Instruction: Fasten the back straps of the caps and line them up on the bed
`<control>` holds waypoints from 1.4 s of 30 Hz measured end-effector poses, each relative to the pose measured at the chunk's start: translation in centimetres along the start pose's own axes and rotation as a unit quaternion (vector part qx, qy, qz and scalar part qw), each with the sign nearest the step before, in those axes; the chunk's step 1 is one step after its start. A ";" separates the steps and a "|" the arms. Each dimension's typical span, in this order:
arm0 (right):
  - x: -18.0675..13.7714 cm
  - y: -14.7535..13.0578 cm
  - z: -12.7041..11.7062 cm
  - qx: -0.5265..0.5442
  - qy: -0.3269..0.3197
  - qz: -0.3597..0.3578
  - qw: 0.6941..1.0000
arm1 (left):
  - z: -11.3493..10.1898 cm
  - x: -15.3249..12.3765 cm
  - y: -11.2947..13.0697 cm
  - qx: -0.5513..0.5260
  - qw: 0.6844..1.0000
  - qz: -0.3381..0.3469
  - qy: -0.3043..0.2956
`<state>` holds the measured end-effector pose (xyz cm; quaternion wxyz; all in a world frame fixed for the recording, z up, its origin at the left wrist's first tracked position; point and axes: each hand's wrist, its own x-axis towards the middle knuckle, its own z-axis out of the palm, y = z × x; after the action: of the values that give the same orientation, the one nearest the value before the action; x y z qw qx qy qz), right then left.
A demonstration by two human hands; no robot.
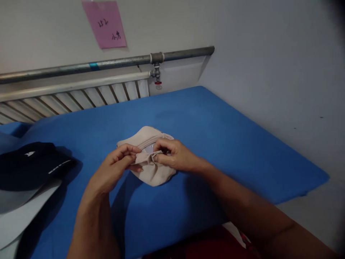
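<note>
Left hand (113,166), right hand (178,155) — tight pinches on beige cap (157,175)

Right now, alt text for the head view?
A person's left hand and right hand pinch bunched fabric of a beige cloth cap on a flat blue surface. To the left, a dark cloth cap with white markings overlaps pale curved brims; behind are a white ribbed radiator, grey metal pipe and pink paper note.
</note>
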<state>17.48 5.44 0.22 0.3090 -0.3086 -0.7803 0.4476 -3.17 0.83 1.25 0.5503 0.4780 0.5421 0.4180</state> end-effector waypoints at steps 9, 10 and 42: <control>0.1 1.5 0.8 -0.205 -0.036 -0.134 0.969 | -1.4 -1.1 0.1 0.313 0.935 0.157 -0.056; 0.1 1.5 0.8 -0.193 -0.051 -0.141 0.970 | -1.5 -1.2 0.1 0.331 0.926 0.172 -0.055; 0.2 0.7 1.0 0.137 0.000 0.050 0.989 | -0.5 0.9 -0.5 0.171 0.976 0.014 -0.137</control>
<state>16.75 5.44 -0.77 0.3261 -0.3020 -0.6954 0.5647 -3.67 1.70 0.63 0.5238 0.6252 0.5182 0.2574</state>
